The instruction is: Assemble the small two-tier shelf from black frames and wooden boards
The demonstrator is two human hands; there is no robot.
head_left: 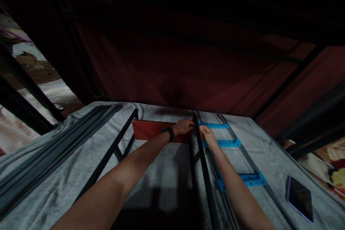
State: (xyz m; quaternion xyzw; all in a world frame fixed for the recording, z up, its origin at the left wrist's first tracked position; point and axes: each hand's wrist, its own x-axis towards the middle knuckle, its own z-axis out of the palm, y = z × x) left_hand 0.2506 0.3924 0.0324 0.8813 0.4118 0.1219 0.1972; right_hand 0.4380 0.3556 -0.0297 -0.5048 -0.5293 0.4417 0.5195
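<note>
Head view: grey blanket [161, 165] beneath dim red wall [172, 75].

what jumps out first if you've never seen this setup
Two bare forearms reach up the middle of a grey blanket. The left hand presses the right end of a reddish-brown board, and the right hand grips a black metal rail. Bright blue brackets stand out right of that rail, with a dark phone at lower right.
</note>
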